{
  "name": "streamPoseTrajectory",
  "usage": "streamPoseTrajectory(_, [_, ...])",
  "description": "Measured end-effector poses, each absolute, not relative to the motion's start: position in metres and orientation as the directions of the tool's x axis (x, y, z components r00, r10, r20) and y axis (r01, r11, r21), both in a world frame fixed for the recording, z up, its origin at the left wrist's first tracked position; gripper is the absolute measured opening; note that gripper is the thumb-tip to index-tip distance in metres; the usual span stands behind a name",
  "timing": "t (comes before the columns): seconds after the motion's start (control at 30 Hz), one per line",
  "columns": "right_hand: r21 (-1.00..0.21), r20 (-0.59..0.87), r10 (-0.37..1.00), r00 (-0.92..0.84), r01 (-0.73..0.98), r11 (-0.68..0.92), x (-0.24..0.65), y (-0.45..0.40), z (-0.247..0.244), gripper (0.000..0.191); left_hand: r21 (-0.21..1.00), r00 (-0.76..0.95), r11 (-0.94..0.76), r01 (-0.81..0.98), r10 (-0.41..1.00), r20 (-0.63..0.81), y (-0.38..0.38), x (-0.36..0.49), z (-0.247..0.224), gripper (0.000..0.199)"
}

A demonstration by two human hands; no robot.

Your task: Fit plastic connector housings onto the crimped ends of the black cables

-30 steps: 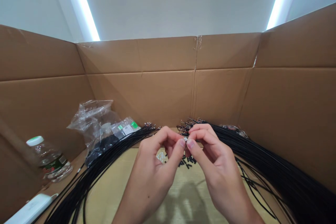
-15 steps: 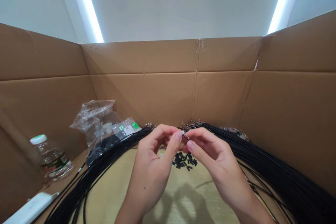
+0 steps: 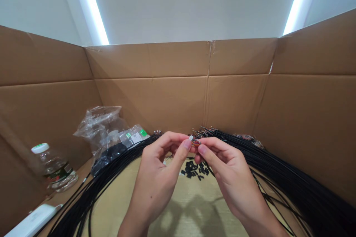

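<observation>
Between thumb and fingers, my left hand [image 3: 160, 168] pinches a small white connector [image 3: 190, 138]. Thin coloured wires [image 3: 196, 142] run from the connector to my right hand [image 3: 230, 170], whose thumb and fingers are closed on them. Both hands are raised above the yellowish work surface, fingertips close together. A black cable leads down from the right fingertips. Below and behind the hands lies a pile of short black tube pieces [image 3: 194, 169]. How far each wire sits in the connector is too small to tell.
Black cable bundles curve along the left [image 3: 111, 172] and right [image 3: 278, 170], their wire ends at the back. At left stand a water bottle [image 3: 59, 172], plastic bags [image 3: 102, 129] and a white device [image 3: 35, 220]. Cardboard walls [image 3: 155, 100] enclose the surface.
My hands have shifted slightly left and a little apart, so more of the white connector and coloured wires shows. The black cable below my right hand now shows.
</observation>
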State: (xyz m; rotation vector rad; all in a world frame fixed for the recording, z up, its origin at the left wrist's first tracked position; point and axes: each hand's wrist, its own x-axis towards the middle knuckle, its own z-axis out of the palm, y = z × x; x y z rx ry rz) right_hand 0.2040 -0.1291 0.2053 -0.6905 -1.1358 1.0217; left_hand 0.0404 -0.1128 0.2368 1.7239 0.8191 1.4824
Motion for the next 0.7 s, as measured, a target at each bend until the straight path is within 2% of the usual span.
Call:
streamPoseTrajectory(0.17, [-0.857, 0.375, 0.922, 0.098, -0.342, 0.385, 0.1993, -0.1311, 0.2062, 0.017, 0.811, 0.185, -0.585, 0.029, 0.800, 0.570, -0.1146, 0.0401, 0.2377, 0.006])
streamPoseTrajectory(0.47, [-0.862, 0.360, 0.930, 0.073, -0.355, 0.361, 0.1976, -0.1328, 0.2083, 0.020, 0.781, 0.157, -0.623, 0.044, 0.776, 0.611, -0.1147, 0.0406, 0.2367, 0.009])
streamPoseTrajectory(0.6, [-0.849, 0.342, 0.931, 0.126, -0.383, 0.363, 0.1967, -0.1330, 0.2087, 0.021, 0.758, 0.173, -0.647, 0.086, 0.759, 0.628, -0.1165, 0.0394, 0.2368, 0.013])
streamPoseTrajectory(0.7, [-0.834, 0.403, 0.890, 0.215, -0.315, 0.453, 0.1933, -0.1334, 0.2089, 0.021, 0.725, 0.196, -0.675, 0.139, 0.736, 0.648, -0.1199, 0.0416, 0.2376, 0.015])
